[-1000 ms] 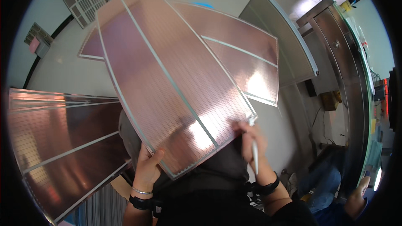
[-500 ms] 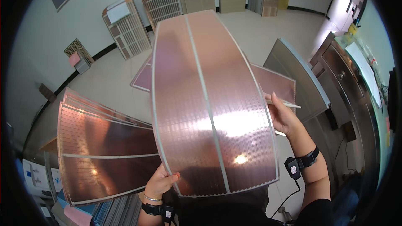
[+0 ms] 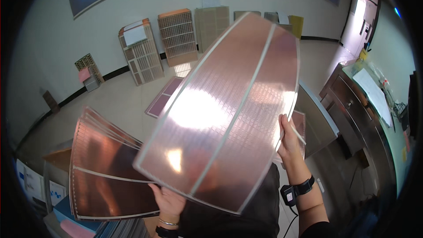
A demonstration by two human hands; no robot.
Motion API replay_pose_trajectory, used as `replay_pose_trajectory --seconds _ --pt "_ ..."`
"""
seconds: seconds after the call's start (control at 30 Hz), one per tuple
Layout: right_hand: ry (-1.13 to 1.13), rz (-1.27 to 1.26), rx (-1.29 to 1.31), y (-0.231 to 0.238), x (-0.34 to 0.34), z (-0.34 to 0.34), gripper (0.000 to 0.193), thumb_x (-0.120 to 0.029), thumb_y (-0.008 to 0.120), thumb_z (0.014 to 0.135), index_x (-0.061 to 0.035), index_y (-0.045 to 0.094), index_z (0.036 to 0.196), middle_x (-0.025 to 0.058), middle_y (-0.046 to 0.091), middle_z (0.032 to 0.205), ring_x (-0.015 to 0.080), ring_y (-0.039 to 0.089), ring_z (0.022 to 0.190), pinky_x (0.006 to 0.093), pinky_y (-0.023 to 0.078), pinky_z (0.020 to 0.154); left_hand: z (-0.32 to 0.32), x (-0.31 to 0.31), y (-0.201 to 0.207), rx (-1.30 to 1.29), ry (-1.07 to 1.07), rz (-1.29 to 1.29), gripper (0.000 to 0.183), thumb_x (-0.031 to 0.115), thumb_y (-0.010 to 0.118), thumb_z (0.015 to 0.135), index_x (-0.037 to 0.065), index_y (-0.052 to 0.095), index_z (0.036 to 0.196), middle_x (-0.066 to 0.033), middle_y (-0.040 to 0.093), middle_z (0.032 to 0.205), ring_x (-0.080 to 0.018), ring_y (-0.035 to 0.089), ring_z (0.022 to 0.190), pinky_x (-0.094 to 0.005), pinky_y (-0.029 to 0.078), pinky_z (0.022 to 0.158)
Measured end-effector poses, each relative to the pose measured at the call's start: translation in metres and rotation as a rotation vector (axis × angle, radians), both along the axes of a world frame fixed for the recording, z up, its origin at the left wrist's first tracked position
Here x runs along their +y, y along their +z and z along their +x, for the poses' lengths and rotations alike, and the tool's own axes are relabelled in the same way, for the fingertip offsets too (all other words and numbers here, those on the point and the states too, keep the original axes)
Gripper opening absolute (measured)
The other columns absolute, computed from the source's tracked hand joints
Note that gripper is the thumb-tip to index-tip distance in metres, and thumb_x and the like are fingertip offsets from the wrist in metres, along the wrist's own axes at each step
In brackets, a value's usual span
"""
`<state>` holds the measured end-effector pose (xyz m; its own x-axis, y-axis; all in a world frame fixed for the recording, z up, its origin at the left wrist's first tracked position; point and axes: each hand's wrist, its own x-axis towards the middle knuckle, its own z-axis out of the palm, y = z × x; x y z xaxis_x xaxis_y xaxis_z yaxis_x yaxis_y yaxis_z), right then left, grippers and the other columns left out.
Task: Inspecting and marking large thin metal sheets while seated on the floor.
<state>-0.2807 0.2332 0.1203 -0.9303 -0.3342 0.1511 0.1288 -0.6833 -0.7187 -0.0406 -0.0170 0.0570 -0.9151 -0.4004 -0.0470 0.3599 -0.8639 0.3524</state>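
Note:
A large copper-coloured panel (image 3: 224,105), with pale borders and a pale stripe down its middle, is held up in front of me, tilted to the right. My right hand (image 3: 289,141) grips its right edge, and a thin white pointed stick (image 3: 299,136) pokes out from that same hand. Below the panel's lower left edge is my left hand (image 3: 171,200), thumb stretched away; its other fingers are partly hidden by the panel. Beside it, several similar copper panels (image 3: 112,174) fan out at the left. Another copper panel (image 3: 164,97) lies behind the raised one.
Several patterned boards (image 3: 178,35) lean against the far wall. At the right stands a dark wooden desk (image 3: 352,101) with papers on its glass top, and a grey panel with a pale edge (image 3: 319,119) leans near it. A stack of thin sheets (image 3: 121,229) sits at the lower left.
The raised panel has turned clockwise, its top swinging right and its lower end left. My left thumb has come off the panel's face. The view has tilted upward.

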Motion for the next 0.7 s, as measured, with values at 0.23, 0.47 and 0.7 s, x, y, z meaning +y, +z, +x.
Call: replay_pose_trajectory --seconds 0.23,0.47,0.7 --pt "0.007 0.069 0.039 -0.005 -0.006 0.019 0.043 -0.017 0.053 0.087 0.0024 0.037 0.122 0.0123 0.053 0.111 0.0205 0.054 0.101 0.0331 0.046 0.086 -0.003 0.003 -0.006 -0.276 0.137 -0.211 0.043 0.003 0.051 0.086 0.009 0.037 0.126 -0.0014 0.052 0.104 -0.0099 0.051 0.096 -0.0235 0.042 0.083" --pt "-0.184 -0.156 -0.053 0.002 0.1 -0.052 0.02 -0.014 0.051 0.088 0.0005 0.054 0.102 0.0097 0.06 0.101 0.0179 0.056 0.097 0.0303 0.045 0.088 0.032 -0.036 -0.008 -0.321 0.202 -0.314 0.04 0.002 0.053 0.084 0.006 0.04 0.123 0.0014 0.053 0.096 -0.0037 0.05 0.08 -0.0156 0.042 0.066" --pt "-0.305 -0.176 -0.103 -0.018 0.158 -0.068 0.021 -0.016 0.049 0.09 0.0002 0.054 0.101 0.0092 0.06 0.1 0.0173 0.056 0.095 0.0311 0.046 0.087 0.046 -0.055 -0.017 -0.344 0.178 -0.321 0.045 0.004 0.057 0.083 0.004 0.037 0.123 -0.001 0.054 0.095 -0.0035 0.052 0.08 -0.0157 0.044 0.072"
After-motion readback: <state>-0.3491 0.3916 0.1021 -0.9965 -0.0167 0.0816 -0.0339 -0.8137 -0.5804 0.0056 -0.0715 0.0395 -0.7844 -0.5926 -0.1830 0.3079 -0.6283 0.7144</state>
